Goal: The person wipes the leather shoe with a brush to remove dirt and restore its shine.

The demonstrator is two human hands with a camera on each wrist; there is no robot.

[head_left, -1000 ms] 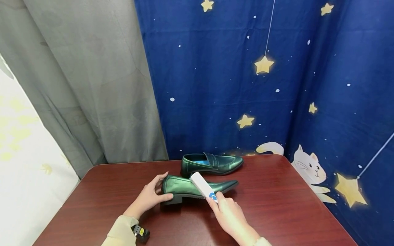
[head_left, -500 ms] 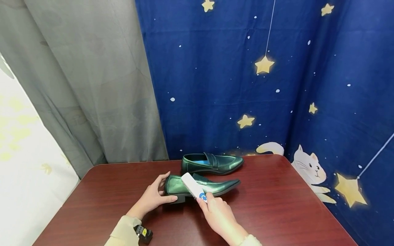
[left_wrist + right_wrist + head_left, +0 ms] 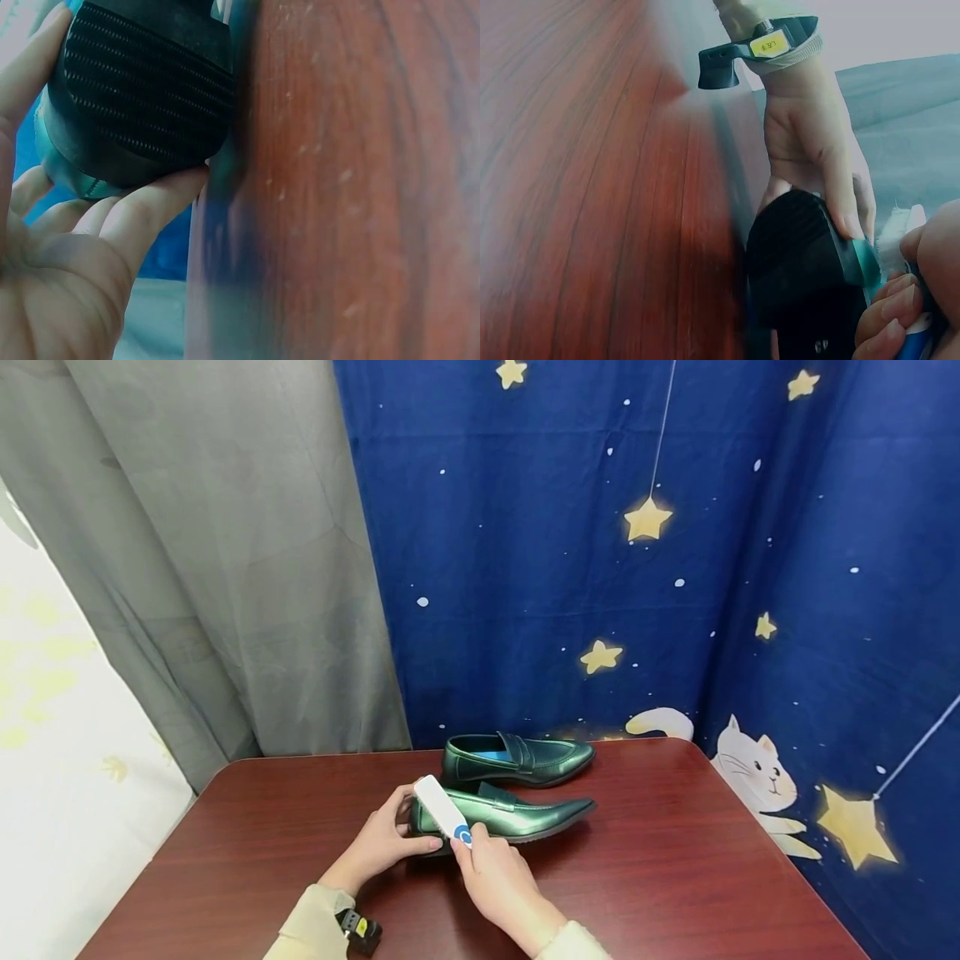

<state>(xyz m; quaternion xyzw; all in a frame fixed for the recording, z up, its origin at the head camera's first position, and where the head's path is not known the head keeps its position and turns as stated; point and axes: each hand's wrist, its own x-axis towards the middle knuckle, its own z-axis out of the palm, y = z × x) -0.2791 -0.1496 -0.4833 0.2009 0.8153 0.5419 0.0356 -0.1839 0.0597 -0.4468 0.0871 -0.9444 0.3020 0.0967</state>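
My left hand (image 3: 378, 847) grips the back end of a shiny green loafer (image 3: 525, 818), thumb on the near side. The loafer is tilted, its side turned up. Its ridged black heel (image 3: 150, 82) faces the left wrist camera, with fingers on both sides. In my right hand (image 3: 498, 881) is a white-backed brush (image 3: 438, 806) with a round blue mark. The brush lies across the loafer's rear side, close to the left hand. White bristles (image 3: 892, 238) show beside the green leather in the right wrist view; whether they touch is hard to tell.
A matching green loafer (image 3: 555, 760) with a blue insole stands behind, toe to the right. Both are at the reddish-brown table (image 3: 675, 860). Grey (image 3: 300, 610) and star-patterned blue curtains (image 3: 525, 568) hang behind the table's back edge. A black wrist device (image 3: 362, 931) sits on the left cuff.
The brush in my right hand has moved left along the loafer, from its middle to the heel end. The held loafer and left hand have shifted slightly right. The far loafer stays put.
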